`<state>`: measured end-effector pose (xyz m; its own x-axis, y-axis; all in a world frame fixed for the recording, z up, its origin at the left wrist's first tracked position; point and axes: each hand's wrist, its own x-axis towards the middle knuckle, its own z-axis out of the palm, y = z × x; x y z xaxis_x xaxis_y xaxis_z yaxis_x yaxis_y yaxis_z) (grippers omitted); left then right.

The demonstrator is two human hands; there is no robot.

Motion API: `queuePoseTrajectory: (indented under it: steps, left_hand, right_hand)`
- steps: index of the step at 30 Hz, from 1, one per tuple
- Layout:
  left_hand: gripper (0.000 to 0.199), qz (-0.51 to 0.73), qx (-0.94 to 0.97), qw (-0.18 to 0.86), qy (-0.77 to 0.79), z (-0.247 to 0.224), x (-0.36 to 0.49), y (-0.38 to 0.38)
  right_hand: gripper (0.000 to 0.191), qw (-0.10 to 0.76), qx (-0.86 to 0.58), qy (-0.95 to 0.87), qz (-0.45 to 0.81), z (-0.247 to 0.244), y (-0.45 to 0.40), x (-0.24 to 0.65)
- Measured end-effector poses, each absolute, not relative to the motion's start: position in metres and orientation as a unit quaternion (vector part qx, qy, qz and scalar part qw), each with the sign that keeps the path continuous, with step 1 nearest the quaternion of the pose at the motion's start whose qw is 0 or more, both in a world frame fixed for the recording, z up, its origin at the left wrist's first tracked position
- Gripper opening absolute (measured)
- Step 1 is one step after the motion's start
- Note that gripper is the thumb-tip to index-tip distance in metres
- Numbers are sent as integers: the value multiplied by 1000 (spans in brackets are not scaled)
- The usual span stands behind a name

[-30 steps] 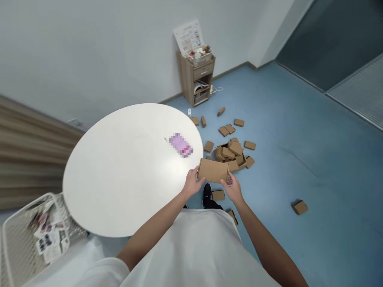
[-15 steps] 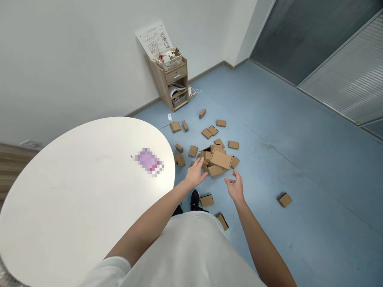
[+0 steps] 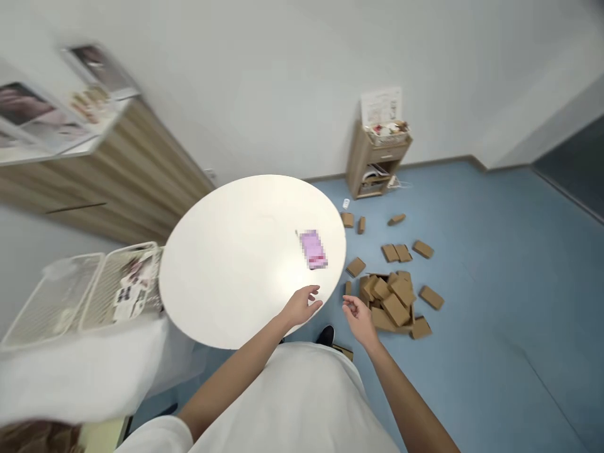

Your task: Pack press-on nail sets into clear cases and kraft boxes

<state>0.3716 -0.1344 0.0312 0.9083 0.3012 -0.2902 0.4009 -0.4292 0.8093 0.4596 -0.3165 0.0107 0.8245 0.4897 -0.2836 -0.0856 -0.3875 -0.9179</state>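
My left hand (image 3: 302,304) is held over the near right edge of a white oval table (image 3: 226,251), fingers apart and holding nothing. To the right of the table's edge my right hand (image 3: 359,319) hangs above the floor, its fingers loosely curved and apart, also bare. Just right of that hand, a pile of small brown cardboard boxes (image 3: 395,309) lies in and around a larger open carton. On the table rests a flat pinkish-purple item (image 3: 313,248), blurred by pixelation, so its kind cannot be made out.
Several loose cardboard boxes (image 3: 422,249) are scattered over the blue floor (image 3: 481,277). A small wooden cabinet (image 3: 358,160) with a basket on top stands against the wall. White plastic baskets (image 3: 87,296) and a wood-grain cabinet (image 3: 127,170) are at the left.
The view has swung left, bringing the left cabinet and baskets into sight. My left hand has moved from near the box pile to over the table edge; both hands remain without anything in them.
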Motion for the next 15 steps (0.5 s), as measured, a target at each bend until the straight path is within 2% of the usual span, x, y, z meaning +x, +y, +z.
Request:
queuePoseTrajectory:
  steps: [6,15]
  left_hand:
    - [47,43,811,478,334,40,283,-79]
    - [45,121,735,480,464,23,142,-9]
  right_hand:
    - [37,499,-757,-269,325,32,-226,424]
    - [37,415,-681,-393,458,26,-105,291]
